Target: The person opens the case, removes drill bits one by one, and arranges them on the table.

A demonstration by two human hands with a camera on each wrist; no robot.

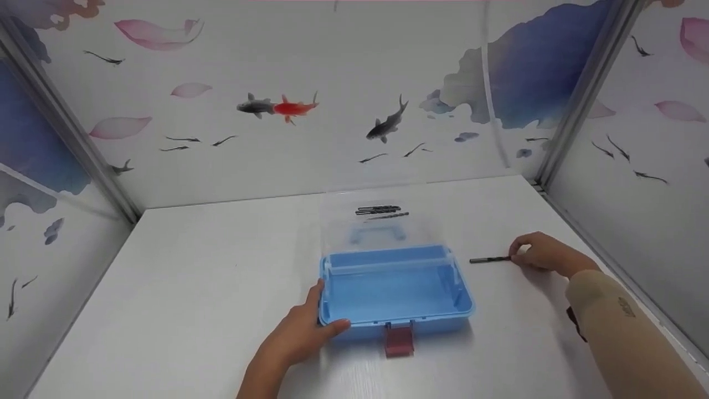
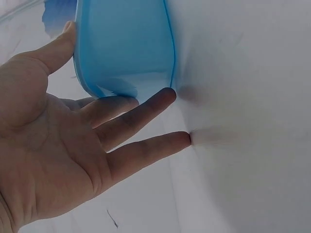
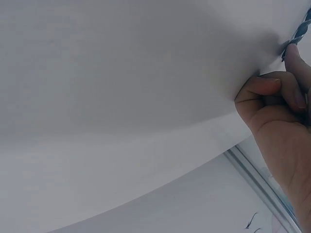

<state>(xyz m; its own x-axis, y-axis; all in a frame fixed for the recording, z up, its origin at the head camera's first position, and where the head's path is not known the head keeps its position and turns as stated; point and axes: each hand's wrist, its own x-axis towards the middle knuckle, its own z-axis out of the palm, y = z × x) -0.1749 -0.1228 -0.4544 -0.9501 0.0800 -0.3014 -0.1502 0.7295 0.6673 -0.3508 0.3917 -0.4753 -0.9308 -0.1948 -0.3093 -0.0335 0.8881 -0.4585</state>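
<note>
In the head view a light-blue plastic box (image 1: 396, 291) stands with its clear lid (image 1: 382, 235) folded back behind it. A dark red latch (image 1: 399, 339) hangs at its front. My left hand (image 1: 296, 332) rests against the box's front left corner, thumb at the front rim. The left wrist view shows its fingers fairly straight, touching the blue wall and the white surface. Right of the box, my right hand (image 1: 545, 255) pinches one end of a drill bit (image 1: 487, 259), whose shank points left. The right wrist view shows part of its spiral flutes (image 3: 302, 30).
Several dark drill bits (image 1: 378, 210) lie side by side behind the box, in the area of the clear lid, with a thinner one slightly apart. White panels printed with fish and petals (image 1: 388, 66) enclose the white tabletop (image 1: 221, 266) at the back and sides.
</note>
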